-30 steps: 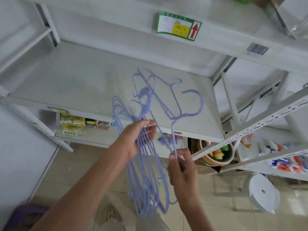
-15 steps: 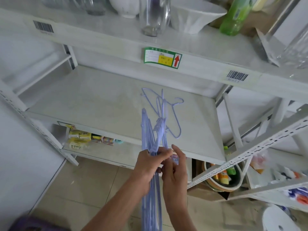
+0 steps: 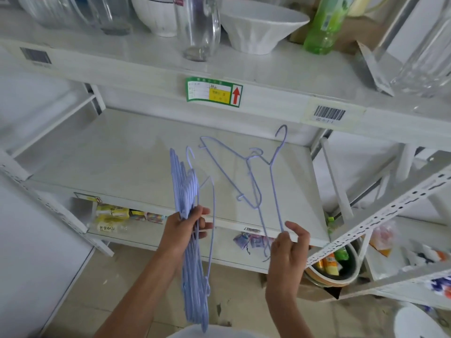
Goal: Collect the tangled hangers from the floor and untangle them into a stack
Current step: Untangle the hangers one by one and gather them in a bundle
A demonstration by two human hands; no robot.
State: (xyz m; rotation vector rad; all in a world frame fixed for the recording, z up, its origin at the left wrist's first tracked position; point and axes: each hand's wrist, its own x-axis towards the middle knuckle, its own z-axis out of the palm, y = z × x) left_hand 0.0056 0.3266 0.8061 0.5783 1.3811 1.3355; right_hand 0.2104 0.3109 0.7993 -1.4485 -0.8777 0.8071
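Observation:
My left hand [image 3: 185, 228] grips a bundle of several pale blue wire hangers [image 3: 188, 264], held edge-on and hanging down past my wrist, hooks up. My right hand [image 3: 288, 250] pinches the lower wire of one or two separate blue hangers [image 3: 253, 181]. Those hangers are drawn out to the right, apart from the bundle, hooks pointing up over the white shelf [image 3: 136, 162]. How many hangers my right hand holds is unclear.
White metal shelving stands in front. Above it: glass jars [image 3: 197, 28], white bowls [image 3: 258, 30], a green bottle [image 3: 322, 28]. Snack packets [image 3: 112, 215] lie on the lower shelf. A bowl of items [image 3: 334, 267] sits at lower right, by a slanted rack rail [image 3: 380, 215].
My hands were together at the bundle half a second ago. Now my right hand has moved right, drawing a hanger or two away from the bundle. The view has tilted upward.

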